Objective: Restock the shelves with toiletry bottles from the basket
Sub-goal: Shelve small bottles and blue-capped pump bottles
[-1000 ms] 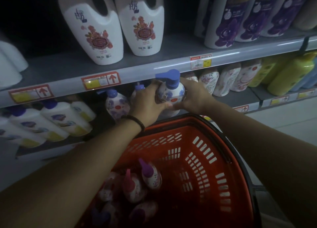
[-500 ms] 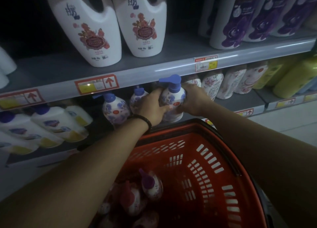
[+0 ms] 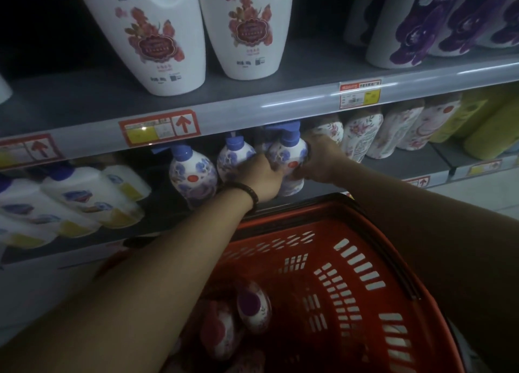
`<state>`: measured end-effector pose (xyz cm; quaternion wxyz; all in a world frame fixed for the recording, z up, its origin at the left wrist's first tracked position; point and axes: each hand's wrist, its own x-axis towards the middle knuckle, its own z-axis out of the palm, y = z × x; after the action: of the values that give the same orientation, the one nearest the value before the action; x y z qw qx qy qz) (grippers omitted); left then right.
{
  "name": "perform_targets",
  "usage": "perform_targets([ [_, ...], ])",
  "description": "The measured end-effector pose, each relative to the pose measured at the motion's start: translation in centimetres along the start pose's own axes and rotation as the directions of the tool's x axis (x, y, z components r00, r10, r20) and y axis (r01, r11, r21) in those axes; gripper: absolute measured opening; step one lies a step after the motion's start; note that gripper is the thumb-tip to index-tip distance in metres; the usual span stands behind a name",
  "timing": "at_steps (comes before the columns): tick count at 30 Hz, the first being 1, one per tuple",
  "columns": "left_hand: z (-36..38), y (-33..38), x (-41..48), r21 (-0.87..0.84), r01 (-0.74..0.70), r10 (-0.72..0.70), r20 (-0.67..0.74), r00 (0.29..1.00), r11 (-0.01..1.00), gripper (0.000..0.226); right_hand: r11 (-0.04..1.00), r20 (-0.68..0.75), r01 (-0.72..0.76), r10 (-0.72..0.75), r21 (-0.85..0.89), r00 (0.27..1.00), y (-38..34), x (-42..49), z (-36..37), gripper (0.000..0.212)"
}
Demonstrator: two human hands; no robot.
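Note:
A white pump bottle with blue flowers and a blue pump head stands on the lower shelf. My left hand grips its left side and my right hand grips its right side. Two matching blue-capped bottles stand to its left, the nearer one partly hidden behind my left hand. Below, the red basket holds several pump bottles with purple and pink caps lying at its dim bottom.
The upper shelf edge with price tags hangs just above the held bottle's pump. Pink-floral bottles stand right of my right hand, yellow-green bottles further right. Large white jugs and purple bottles sit on the upper shelf. White bottles lie at left.
Both hands have carried the blue-flowered bottle forward and down from above the basket, under the upper shelf edge, onto the lower shelf beside the matching bottles.

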<state>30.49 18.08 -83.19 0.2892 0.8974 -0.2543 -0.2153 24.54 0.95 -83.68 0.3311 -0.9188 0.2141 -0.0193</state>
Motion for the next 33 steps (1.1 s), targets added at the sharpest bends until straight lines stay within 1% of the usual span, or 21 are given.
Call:
perform_targets([
  [3,-0.3,-0.3,-0.6,0.012,-0.040,0.040,0.043,0.998,0.999,0.029,1.000,-0.029,0.002,-0.002,-0.019,1.000,0.1,0.5,0.4,0.053],
  [4,-0.3,-0.2,-0.8,0.011,-0.047,0.047,0.061,0.997,0.999,0.031,1.000,-0.034,-0.016,0.015,-0.010,0.999,0.2,0.6,0.4,0.053],
  [6,-0.4,-0.4,-1.1,-0.042,-0.030,0.035,0.119,0.992,0.999,0.057,0.999,-0.041,-0.049,0.049,0.011,0.998,0.3,0.8,0.7,0.057],
  [7,-0.2,-0.4,-1.1,-0.057,-0.029,0.037,0.152,0.988,0.998,0.066,0.998,-0.050,-0.063,0.064,0.025,0.997,0.4,0.9,0.8,0.060],
  [8,0.0,-0.4,-1.2,-0.050,-0.043,0.052,0.193,0.980,0.998,0.066,0.997,-0.055,-0.072,0.074,0.036,0.996,0.3,0.9,0.9,0.061],
  [9,0.1,-0.4,-1.3,-0.007,-0.055,0.055,0.216,0.975,0.998,0.061,0.996,-0.059,-0.079,0.082,0.047,0.995,0.2,1.0,1.0,0.060],
  [10,0.3,-0.6,-1.3,0.029,-0.059,0.051,0.224,0.973,0.998,0.059,0.994,-0.059,-0.089,0.092,0.060,0.994,0.1,1.2,1.1,0.060],
  [13,1.2,-1.2,-1.2,0.099,-0.053,0.032,0.198,0.980,0.994,0.063,0.987,-0.069,-0.126,0.133,0.101,0.989,-0.7,1.8,1.7,0.063],
  [15,1.7,-1.5,-1.1,0.139,-0.039,0.016,0.164,0.986,0.990,0.058,0.982,-0.087,-0.148,0.159,0.115,0.984,-0.9,2.4,2.2,0.069],
  [17,2.0,-1.6,-1.0,0.136,-0.021,0.001,0.139,0.990,0.990,0.052,0.981,-0.070,-0.163,0.171,0.110,0.983,-1.2,2.8,2.7,0.065],
  [21,1.7,-1.7,-0.6,0.032,-0.030,0.024,0.163,0.986,0.999,0.061,0.978,-0.005,-0.179,0.181,0.109,0.984,-1.6,3.8,3.0,0.054],
  [24,1.4,-1.2,-0.1,-0.129,-0.013,0.043,0.236,0.971,0.992,0.087,0.970,0.050,-0.216,0.212,0.110,0.976,-1.7,4.5,2.8,0.048],
  [25,1.6,-1.0,0.1,-0.189,-0.009,0.057,0.251,0.966,0.982,0.089,0.966,0.068,-0.232,0.225,0.112,0.972,-1.8,4.7,2.6,0.047],
  [27,1.5,-0.4,0.2,-0.275,-0.003,0.078,0.262,0.962,0.962,0.079,0.960,0.091,-0.256,0.247,0.116,0.965,-2.0,4.8,2.3,0.047],
  [28,1.4,-0.1,0.3,-0.282,0.018,0.061,0.269,0.961,0.959,0.071,0.956,0.099,-0.266,0.255,0.124,0.962,-2.1,4.8,2.2,0.046],
  [30,1.5,0.6,0.3,-0.285,0.117,-0.029,0.295,0.955,0.951,0.059,0.954,0.102,-0.270,0.258,0.130,0.961,-2.3,4.5,1.9,0.044],
  [31,1.7,0.8,0.5,-0.296,0.166,-0.071,0.306,0.949,0.941,0.059,0.956,0.104,-0.265,0.253,0.122,0.962,-2.4,4.4,1.8,0.044],
  [33,2.0,1.2,0.6,-0.310,0.194,-0.094,0.312,0.946,0.931,0.061,0.961,0.110,-0.249,0.236,0.118,0.965,-2.4,4.2,1.7,0.043],
])
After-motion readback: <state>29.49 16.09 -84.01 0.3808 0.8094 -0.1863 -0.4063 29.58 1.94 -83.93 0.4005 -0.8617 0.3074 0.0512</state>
